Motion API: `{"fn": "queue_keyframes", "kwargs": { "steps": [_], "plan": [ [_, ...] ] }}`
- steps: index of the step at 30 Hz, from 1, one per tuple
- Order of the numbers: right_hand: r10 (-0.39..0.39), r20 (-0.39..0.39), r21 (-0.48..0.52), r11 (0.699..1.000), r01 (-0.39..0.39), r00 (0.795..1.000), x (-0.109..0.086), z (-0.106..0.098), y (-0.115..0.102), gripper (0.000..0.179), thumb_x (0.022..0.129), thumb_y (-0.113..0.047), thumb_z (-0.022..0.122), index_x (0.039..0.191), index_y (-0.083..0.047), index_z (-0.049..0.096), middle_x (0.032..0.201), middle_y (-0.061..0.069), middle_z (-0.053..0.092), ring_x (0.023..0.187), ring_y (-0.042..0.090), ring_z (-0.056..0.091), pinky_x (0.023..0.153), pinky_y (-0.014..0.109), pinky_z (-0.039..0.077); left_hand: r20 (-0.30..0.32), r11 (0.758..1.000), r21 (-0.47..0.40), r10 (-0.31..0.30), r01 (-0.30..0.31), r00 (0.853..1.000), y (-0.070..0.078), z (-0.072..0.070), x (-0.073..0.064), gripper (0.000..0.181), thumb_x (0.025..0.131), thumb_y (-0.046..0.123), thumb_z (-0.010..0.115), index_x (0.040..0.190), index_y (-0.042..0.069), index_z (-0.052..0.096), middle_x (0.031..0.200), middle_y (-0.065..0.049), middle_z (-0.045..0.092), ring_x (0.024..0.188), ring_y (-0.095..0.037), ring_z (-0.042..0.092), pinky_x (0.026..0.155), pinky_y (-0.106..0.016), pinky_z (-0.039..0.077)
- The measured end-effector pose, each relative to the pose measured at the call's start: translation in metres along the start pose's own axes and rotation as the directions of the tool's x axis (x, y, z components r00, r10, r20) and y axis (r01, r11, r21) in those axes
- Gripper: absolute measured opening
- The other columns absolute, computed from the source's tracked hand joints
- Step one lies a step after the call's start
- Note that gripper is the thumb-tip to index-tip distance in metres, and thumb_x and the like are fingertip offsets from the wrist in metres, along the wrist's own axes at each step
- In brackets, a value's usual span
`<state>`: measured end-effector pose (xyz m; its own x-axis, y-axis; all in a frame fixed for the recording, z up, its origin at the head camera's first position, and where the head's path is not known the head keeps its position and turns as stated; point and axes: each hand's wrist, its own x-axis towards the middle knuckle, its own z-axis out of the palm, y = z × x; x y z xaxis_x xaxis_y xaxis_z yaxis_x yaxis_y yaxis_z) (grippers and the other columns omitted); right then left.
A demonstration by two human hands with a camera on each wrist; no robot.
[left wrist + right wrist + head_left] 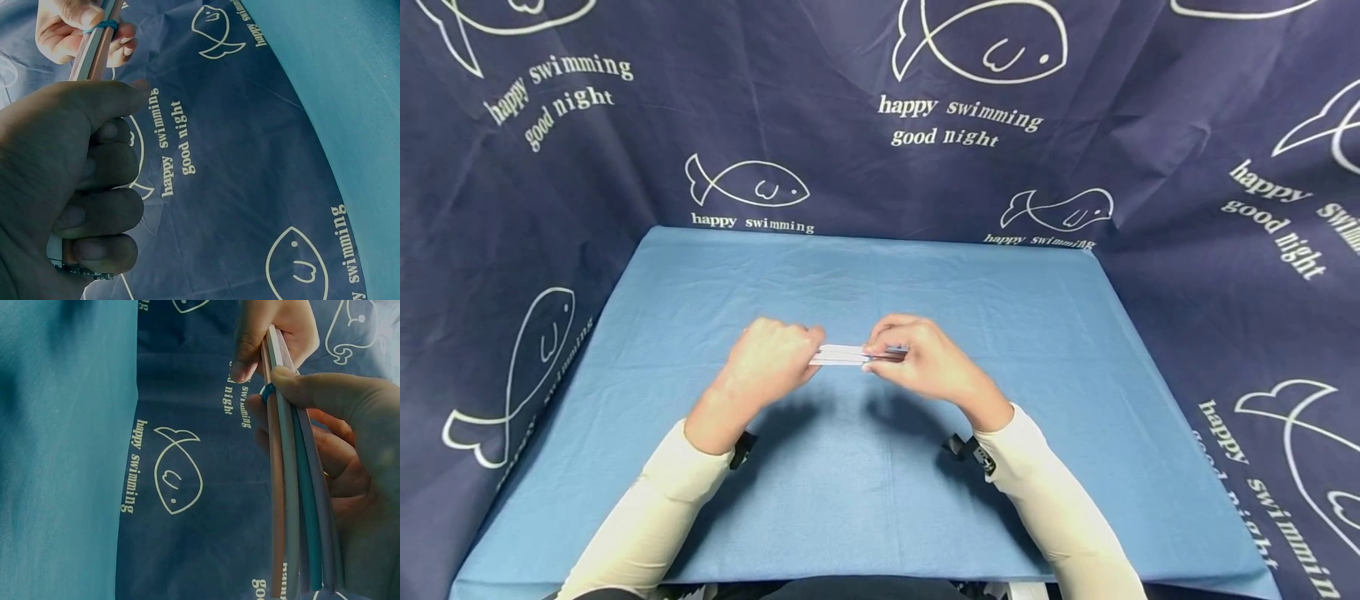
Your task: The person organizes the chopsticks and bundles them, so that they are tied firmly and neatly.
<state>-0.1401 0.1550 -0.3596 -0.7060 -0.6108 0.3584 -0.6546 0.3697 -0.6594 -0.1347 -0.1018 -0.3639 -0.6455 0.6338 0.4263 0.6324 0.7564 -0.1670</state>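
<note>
A bundle of slim coloured sticks (289,487) is held level over the blue table, with pink, pale, teal and lavender ones showing in the right wrist view. My left hand (775,354) grips one end, its fingers curled round the sticks in the left wrist view. Around the bundle runs a blue elastic band (103,25). At that band, the thumb and fingers of my right hand (928,358) pinch the bundle. Beyond the band the sticks fan slightly apart along the right palm. The left fist hides most of its own end.
A blue cloth covers the table (865,483) under both hands. Dark navy fabric (850,117) with white fish drawings and lettering stands behind and at both sides. Small black devices (742,450) are strapped at the wrists, below the cream sleeves (655,508).
</note>
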Motion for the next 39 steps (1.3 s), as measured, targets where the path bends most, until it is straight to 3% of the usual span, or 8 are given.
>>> {"fn": "queue_keyframes", "kwargs": {
  "steps": [27,30,33,36,39],
  "plan": [
    [-0.019,-0.021,-0.054,0.998,0.018,1.000,0.005,0.001,-0.008,0.013,0.083,-0.006,0.086,0.095,-0.009,0.084,0.098,0.004,0.076,0.086,0.012,0.068,0.077,0.025,0.056,0.008,1.000,-0.016,0.012,-0.012,1.000,0.006,-0.002,0.008,0.026,0.087,0.020,0.079,0.072,0.014,0.059,0.055,0.002,0.053,0.043,-0.017,0.046,0.042,-0.037,0.041],
    [-0.021,-0.020,-0.107,0.994,0.018,1.000,0.003,0.000,-0.004,0.019,0.082,-0.011,0.088,0.101,-0.011,0.084,0.097,0.001,0.077,0.085,0.012,0.067,0.078,0.027,0.055,0.025,0.999,-0.047,0.028,-0.027,0.999,0.006,-0.001,0.010,0.026,0.088,0.019,0.078,0.071,0.015,0.058,0.055,0.003,0.053,0.044,-0.016,0.045,0.043,-0.036,0.039],
    [-0.009,-0.019,-0.233,0.973,0.004,1.000,-0.002,-0.004,0.003,0.027,0.083,-0.021,0.088,0.109,-0.017,0.083,0.093,-0.006,0.077,0.079,0.008,0.063,0.076,0.028,0.052,0.051,0.996,-0.082,0.039,-0.035,0.998,0.004,0.000,0.014,0.026,0.088,0.018,0.076,0.071,0.015,0.057,0.057,0.002,0.054,0.046,-0.016,0.046,0.044,-0.037,0.039],
    [0.019,-0.020,-0.336,0.942,-0.025,1.000,-0.007,-0.012,0.009,0.022,0.086,-0.035,0.086,0.105,-0.025,0.081,0.082,-0.013,0.073,0.070,0.005,0.057,0.068,0.028,0.048,0.093,0.994,-0.103,0.036,-0.027,0.995,0.001,0.000,0.017,0.023,0.089,0.019,0.075,0.073,0.016,0.058,0.059,0.003,0.057,0.049,-0.017,0.050,0.047,-0.038,0.042],
    [0.082,-0.044,-0.342,0.935,-0.092,0.996,-0.011,-0.021,0.013,0.019,0.086,-0.044,0.085,0.096,-0.030,0.080,0.077,-0.016,0.069,0.065,0.005,0.056,0.060,0.027,0.046,0.142,0.992,-0.129,0.014,0.005,0.990,-0.002,-0.002,0.017,0.023,0.090,0.021,0.075,0.076,0.016,0.058,0.061,0.003,0.057,0.052,-0.018,0.052,0.049,-0.040,0.045]
  ]
}}
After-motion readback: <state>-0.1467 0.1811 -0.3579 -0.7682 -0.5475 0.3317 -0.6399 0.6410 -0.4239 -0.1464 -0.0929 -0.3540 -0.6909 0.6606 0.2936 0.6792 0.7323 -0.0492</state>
